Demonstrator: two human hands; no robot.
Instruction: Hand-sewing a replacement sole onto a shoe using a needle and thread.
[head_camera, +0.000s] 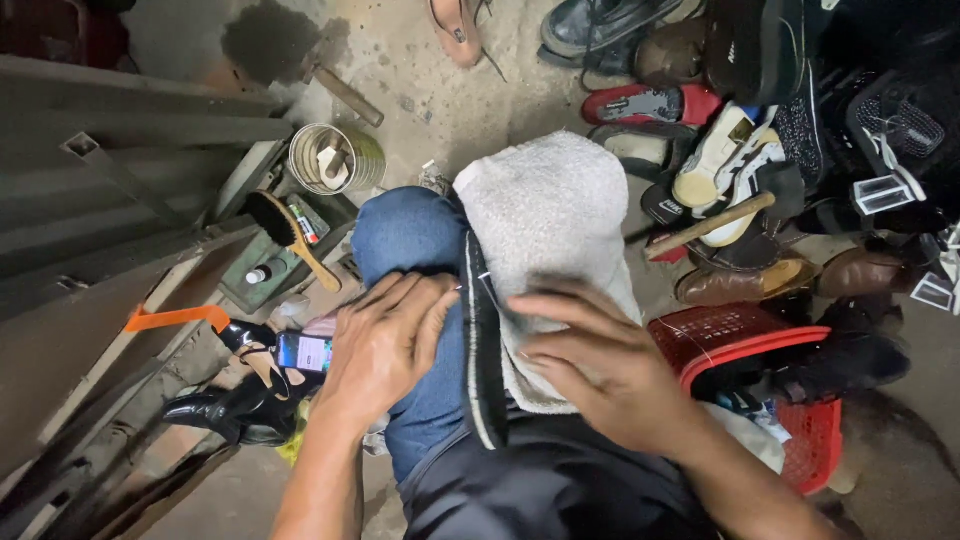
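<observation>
A black shoe (482, 350) with white stitching along its sole edge stands on edge between my knees. My left hand (385, 340) lies on my blue-jeaned left knee (405, 235), fingertips pressed against the shoe's side. A grey-white towel (550, 200) covers my right knee. My right hand (600, 370), blurred by motion, spreads its fingers over the towel just right of the shoe. A thin pale thread or needle (478, 282) shows at the shoe's edge between the two hands; what holds it I cannot tell.
A red plastic basket (790, 400) sits at my right. A pile of shoes and sandals (730, 150) fills the upper right. At left are a wooden brush (290, 235), a tin can (335, 158), a hammer (345, 92), black heeled shoes (235, 405) and a wooden stick (710, 225).
</observation>
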